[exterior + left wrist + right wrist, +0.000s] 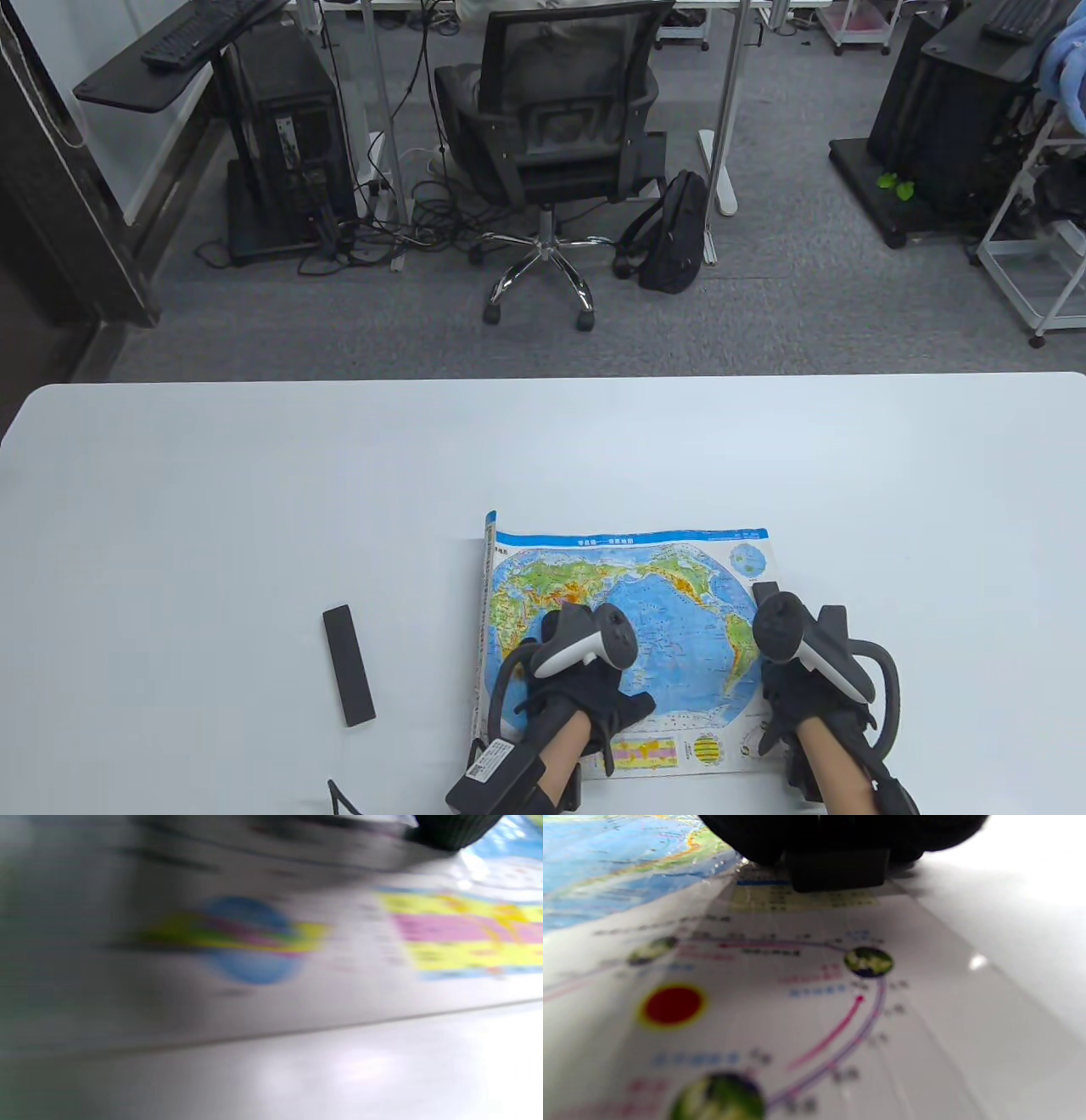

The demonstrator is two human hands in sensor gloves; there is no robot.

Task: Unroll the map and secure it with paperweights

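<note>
A coloured world map [670,594] lies on the white table [254,509], with its left edge still curled into a thin roll [488,611]. My left hand [594,688] rests flat on the map's lower left part; the left wrist view shows the map [462,938] blurred. My right hand [789,688] holds a black bar paperweight [766,591] down on the map's right edge. In the right wrist view the bar [835,870] sits under my fingers [755,836] on the map [797,1005]. A second black paperweight [348,654] lies on the table left of the map.
Beyond the table's far edge stand an office chair [551,127], a black backpack [674,233] and desks on grey carpet.
</note>
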